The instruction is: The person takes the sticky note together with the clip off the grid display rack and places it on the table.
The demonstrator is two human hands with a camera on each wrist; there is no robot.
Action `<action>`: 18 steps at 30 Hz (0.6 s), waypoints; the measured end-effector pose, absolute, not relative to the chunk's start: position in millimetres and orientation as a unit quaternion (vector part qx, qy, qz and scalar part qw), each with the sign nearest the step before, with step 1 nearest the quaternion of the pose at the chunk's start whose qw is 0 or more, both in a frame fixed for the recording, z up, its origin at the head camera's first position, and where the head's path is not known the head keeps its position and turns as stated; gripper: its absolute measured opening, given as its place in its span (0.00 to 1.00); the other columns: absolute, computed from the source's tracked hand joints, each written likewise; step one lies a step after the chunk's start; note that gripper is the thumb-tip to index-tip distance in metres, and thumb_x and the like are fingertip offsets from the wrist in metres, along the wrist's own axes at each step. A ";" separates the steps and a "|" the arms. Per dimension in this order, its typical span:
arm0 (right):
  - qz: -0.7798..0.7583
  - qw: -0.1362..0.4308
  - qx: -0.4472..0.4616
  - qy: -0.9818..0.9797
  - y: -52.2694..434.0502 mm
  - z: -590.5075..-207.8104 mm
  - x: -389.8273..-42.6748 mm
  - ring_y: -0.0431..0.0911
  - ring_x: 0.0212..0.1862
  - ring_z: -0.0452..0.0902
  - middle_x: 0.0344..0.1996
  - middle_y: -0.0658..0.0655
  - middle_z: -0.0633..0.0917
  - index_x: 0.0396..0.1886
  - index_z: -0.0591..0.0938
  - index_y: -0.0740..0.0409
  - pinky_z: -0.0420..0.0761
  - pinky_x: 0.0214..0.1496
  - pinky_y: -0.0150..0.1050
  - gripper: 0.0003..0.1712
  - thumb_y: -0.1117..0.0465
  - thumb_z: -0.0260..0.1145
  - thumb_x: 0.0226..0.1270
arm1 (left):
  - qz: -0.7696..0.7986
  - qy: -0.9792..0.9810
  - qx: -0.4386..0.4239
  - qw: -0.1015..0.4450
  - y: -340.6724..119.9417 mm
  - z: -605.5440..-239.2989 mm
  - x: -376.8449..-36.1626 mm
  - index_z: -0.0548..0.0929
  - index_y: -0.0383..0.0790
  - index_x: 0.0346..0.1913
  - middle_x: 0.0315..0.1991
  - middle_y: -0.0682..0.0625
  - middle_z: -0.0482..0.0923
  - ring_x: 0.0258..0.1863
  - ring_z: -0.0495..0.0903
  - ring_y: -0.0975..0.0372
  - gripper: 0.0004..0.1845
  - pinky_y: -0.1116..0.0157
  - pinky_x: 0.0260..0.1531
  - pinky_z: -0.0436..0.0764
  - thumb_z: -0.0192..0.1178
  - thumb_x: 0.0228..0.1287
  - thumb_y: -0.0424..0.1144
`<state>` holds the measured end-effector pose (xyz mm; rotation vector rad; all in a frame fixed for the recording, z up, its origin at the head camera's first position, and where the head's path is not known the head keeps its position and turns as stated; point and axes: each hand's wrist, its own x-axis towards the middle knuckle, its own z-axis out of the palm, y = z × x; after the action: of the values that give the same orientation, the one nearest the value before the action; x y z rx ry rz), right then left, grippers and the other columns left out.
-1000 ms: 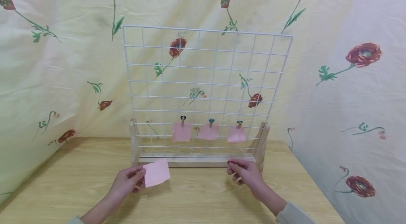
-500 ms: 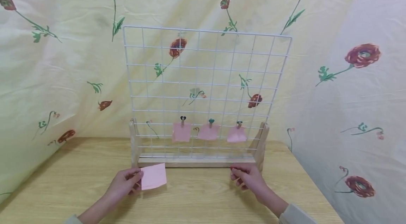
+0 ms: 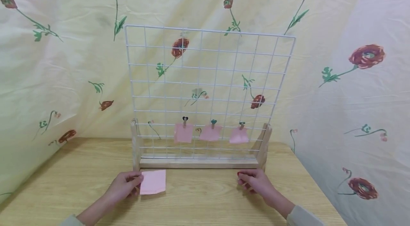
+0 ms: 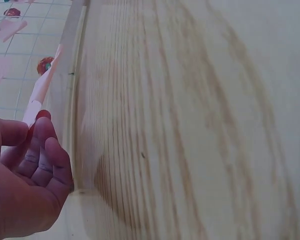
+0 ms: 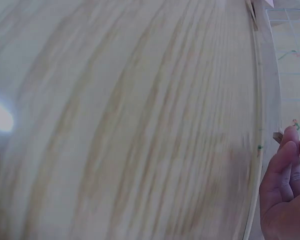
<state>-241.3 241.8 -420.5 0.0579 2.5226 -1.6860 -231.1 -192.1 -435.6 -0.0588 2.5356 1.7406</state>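
Note (image 3: 153,182) has come down flat onto the tabletop (image 3: 205,204), your left hand (image 3: 123,187) fingers still pinching its edge; right hand (image 3: 256,182) fingers curled on a small clip (image 5: 278,135).

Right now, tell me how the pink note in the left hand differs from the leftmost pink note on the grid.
The held note lies low over the table, pinched by the left hand; the clipped note hangs upright from a heart-topped clip on the grid. Both are pink squares.

Pink note (image 3: 153,182), white grid (image 3: 208,90), floral yellow cloth (image 3: 64,58).
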 end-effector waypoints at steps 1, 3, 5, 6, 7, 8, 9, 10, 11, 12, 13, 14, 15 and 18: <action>-0.553 0.056 0.019 0.831 243.1 -421.0 -241.3 0.42 0.26 0.77 0.26 0.52 0.85 0.52 0.79 0.71 0.74 0.25 0.35 0.20 0.60 0.61 0.68 | 0.565 0.824 -0.021 0.033 -192.4 -436.1 -231.4 0.77 0.25 0.55 0.26 0.48 0.78 0.21 0.76 0.60 0.18 0.69 0.19 0.74 0.56 0.68 0.34; -0.547 0.059 0.015 0.835 246.1 -422.3 -241.4 0.43 0.26 0.77 0.27 0.51 0.85 0.52 0.79 0.72 0.74 0.25 0.36 0.20 0.61 0.61 0.67 | 0.564 0.825 -0.019 0.035 -193.6 -437.0 -232.2 0.77 0.25 0.55 0.27 0.48 0.78 0.21 0.76 0.60 0.18 0.69 0.19 0.75 0.57 0.68 0.35; -0.543 0.063 0.010 0.837 249.3 -423.3 -241.3 0.43 0.26 0.77 0.27 0.51 0.84 0.51 0.79 0.72 0.74 0.26 0.36 0.20 0.61 0.61 0.67 | 0.564 0.825 -0.015 0.039 -195.0 -437.5 -232.6 0.77 0.24 0.55 0.27 0.48 0.78 0.21 0.76 0.60 0.18 0.69 0.19 0.76 0.57 0.68 0.34; -0.542 0.065 0.008 0.838 250.9 -423.7 -241.2 0.43 0.26 0.77 0.27 0.51 0.85 0.51 0.79 0.72 0.74 0.26 0.36 0.20 0.61 0.61 0.67 | 0.563 0.825 -0.009 0.041 -196.1 -438.0 -233.0 0.77 0.24 0.55 0.27 0.48 0.78 0.21 0.76 0.60 0.18 0.69 0.19 0.77 0.57 0.68 0.34; -0.540 0.067 0.007 0.839 252.5 -424.1 -241.0 0.43 0.26 0.77 0.27 0.51 0.84 0.51 0.79 0.72 0.74 0.26 0.36 0.19 0.61 0.61 0.67 | 0.561 0.826 -0.002 0.045 -197.1 -438.5 -233.2 0.77 0.24 0.55 0.27 0.48 0.77 0.21 0.76 0.61 0.18 0.70 0.19 0.77 0.56 0.68 0.34; -0.539 0.069 0.006 0.839 254.0 -424.4 -240.8 0.43 0.26 0.77 0.27 0.51 0.84 0.50 0.79 0.72 0.74 0.26 0.35 0.19 0.61 0.61 0.67 | 0.560 0.827 0.005 0.048 -198.1 -438.8 -233.5 0.77 0.23 0.55 0.27 0.48 0.77 0.22 0.76 0.61 0.18 0.70 0.19 0.77 0.56 0.68 0.34; -0.539 0.072 0.008 0.840 255.4 -424.7 -240.5 0.42 0.26 0.77 0.26 0.51 0.84 0.50 0.79 0.72 0.75 0.26 0.35 0.19 0.61 0.61 0.67 | 0.558 0.828 0.011 0.051 -199.0 -439.1 -233.5 0.76 0.23 0.55 0.27 0.48 0.77 0.22 0.76 0.61 0.18 0.70 0.19 0.76 0.56 0.68 0.34; -0.538 0.074 0.009 0.840 256.6 -424.8 -240.1 0.42 0.26 0.77 0.26 0.51 0.84 0.50 0.80 0.72 0.75 0.26 0.35 0.18 0.62 0.61 0.66 | 0.556 0.829 0.015 0.053 -199.6 -439.3 -233.6 0.77 0.23 0.54 0.27 0.48 0.77 0.22 0.76 0.61 0.18 0.70 0.19 0.77 0.56 0.68 0.34; -0.538 0.077 0.010 0.840 258.0 -425.1 -239.9 0.42 0.25 0.77 0.26 0.51 0.84 0.49 0.80 0.72 0.75 0.25 0.34 0.18 0.62 0.61 0.66 | 0.555 0.830 0.015 0.054 -199.9 -439.6 -233.8 0.77 0.23 0.54 0.27 0.48 0.77 0.22 0.76 0.61 0.18 0.70 0.19 0.77 0.56 0.68 0.33; -0.537 0.079 0.011 0.840 259.4 -425.4 -239.8 0.42 0.25 0.76 0.26 0.51 0.84 0.49 0.80 0.72 0.75 0.25 0.34 0.18 0.62 0.61 0.66 | 0.553 0.831 0.016 0.053 -200.2 -439.9 -234.0 0.77 0.23 0.54 0.27 0.48 0.77 0.22 0.76 0.61 0.17 0.70 0.19 0.76 0.56 0.68 0.33; -0.536 0.081 0.010 0.840 261.0 -425.7 -239.6 0.42 0.25 0.76 0.25 0.51 0.84 0.49 0.80 0.72 0.75 0.25 0.34 0.18 0.62 0.61 0.66 | 0.552 0.832 0.014 0.052 -200.1 -440.0 -233.9 0.77 0.23 0.54 0.27 0.48 0.77 0.22 0.76 0.60 0.17 0.70 0.19 0.76 0.56 0.68 0.33; -0.536 0.083 0.009 0.840 262.7 -426.2 -239.5 0.41 0.25 0.76 0.25 0.51 0.84 0.49 0.80 0.72 0.75 0.25 0.34 0.18 0.63 0.61 0.66 | 0.550 0.833 0.011 0.051 -199.9 -440.4 -234.0 0.77 0.23 0.54 0.27 0.48 0.77 0.22 0.76 0.60 0.17 0.70 0.19 0.77 0.56 0.68 0.33; -0.536 0.086 0.008 0.840 264.2 -426.7 -239.5 0.41 0.24 0.76 0.25 0.51 0.84 0.49 0.80 0.72 0.75 0.25 0.33 0.18 0.62 0.61 0.66 | 0.549 0.835 0.009 0.048 -199.7 -440.6 -234.0 0.77 0.23 0.54 0.27 0.48 0.77 0.21 0.76 0.60 0.17 0.69 0.19 0.77 0.56 0.68 0.33; -0.536 0.094 -0.001 0.839 269.5 -428.5 -239.5 0.41 0.24 0.76 0.25 0.51 0.84 0.49 0.79 0.73 0.75 0.24 0.32 0.18 0.63 0.61 0.66 | 0.542 0.839 0.003 0.044 -198.8 -441.6 -233.8 0.78 0.24 0.53 0.27 0.49 0.77 0.21 0.75 0.60 0.17 0.69 0.18 0.76 0.57 0.67 0.34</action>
<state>-239.5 269.5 -428.5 -0.0031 2.4879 -1.5905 -233.8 -198.8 -441.6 0.0098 2.5652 1.6578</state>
